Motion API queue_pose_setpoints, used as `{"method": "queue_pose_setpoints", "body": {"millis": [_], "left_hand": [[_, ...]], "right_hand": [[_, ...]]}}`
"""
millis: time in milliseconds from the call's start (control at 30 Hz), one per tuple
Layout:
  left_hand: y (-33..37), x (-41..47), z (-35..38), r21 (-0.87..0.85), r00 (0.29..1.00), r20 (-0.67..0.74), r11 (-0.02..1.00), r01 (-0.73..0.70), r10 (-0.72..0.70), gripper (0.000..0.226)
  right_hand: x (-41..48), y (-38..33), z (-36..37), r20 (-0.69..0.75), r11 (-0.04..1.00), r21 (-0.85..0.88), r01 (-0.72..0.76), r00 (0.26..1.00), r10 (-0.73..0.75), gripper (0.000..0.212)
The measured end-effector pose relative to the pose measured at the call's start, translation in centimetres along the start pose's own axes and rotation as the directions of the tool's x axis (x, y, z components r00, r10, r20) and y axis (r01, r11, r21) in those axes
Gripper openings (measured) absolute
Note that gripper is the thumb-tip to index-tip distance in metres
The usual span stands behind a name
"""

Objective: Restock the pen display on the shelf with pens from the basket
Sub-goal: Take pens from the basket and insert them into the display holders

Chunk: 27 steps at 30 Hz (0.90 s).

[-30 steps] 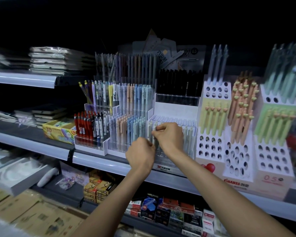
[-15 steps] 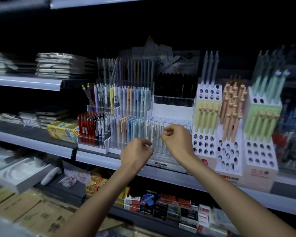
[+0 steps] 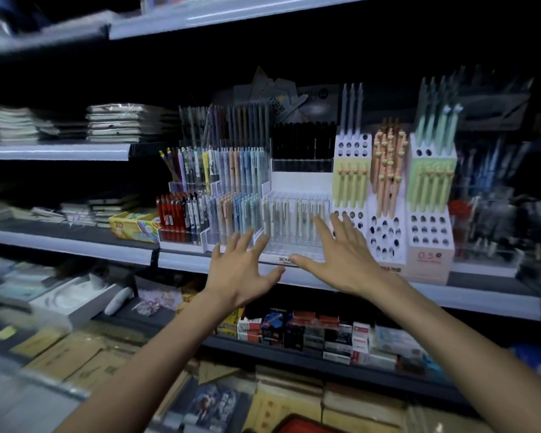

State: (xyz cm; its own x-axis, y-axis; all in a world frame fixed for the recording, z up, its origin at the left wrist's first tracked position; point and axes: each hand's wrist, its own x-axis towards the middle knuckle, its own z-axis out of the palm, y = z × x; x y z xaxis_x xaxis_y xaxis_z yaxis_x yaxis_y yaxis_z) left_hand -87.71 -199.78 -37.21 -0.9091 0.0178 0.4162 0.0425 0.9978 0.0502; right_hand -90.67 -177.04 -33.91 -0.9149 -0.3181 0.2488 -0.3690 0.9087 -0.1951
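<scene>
Reaching forward with fingers straight and spread, the left hand [image 3: 242, 270] holds nothing, low before the shelf [image 3: 181, 260] edge. The clear pen display [image 3: 294, 245] stands on it, pale pens [image 3: 283, 214] upright inside. The right hand [image 3: 341, 257], likewise splayed and empty, hovers before its right front corner.

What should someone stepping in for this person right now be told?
Left hand: open, empty, fingers spread. Right hand: open, empty. Both hover before the clear pen tray on the shelf. Pale pens stand in its back rows; front rows look empty. A red rim at the bottom edge may be the basket. To do: fetch more pens, fill the gaps.
</scene>
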Motion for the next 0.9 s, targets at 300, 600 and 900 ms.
{"method": "queue_pose_setpoints", "body": {"millis": [300,600,900], "left_hand": [[3.6,-7.0,-1.1,-0.004,0.999,0.016,0.999,-0.044,0.044,0.102],[8.7,-11.7,1.0,-0.091,0.994,0.026,0.991,-0.101,0.104,0.100],[10.2,-16.1,11.5,-0.092,0.963,0.221,0.986,-0.139,0.157,0.094]], "right_hand": [[-9.5,2.3,0.6,0.055,0.996,0.040,-0.081,0.995,0.079,0.114],[-16.8,6.0,2.8,0.094,0.987,-0.028,-0.156,0.983,0.158,0.127],[-20.7,11.2,12.9,0.189,0.975,-0.079,-0.208,0.957,0.220,0.121]]}}
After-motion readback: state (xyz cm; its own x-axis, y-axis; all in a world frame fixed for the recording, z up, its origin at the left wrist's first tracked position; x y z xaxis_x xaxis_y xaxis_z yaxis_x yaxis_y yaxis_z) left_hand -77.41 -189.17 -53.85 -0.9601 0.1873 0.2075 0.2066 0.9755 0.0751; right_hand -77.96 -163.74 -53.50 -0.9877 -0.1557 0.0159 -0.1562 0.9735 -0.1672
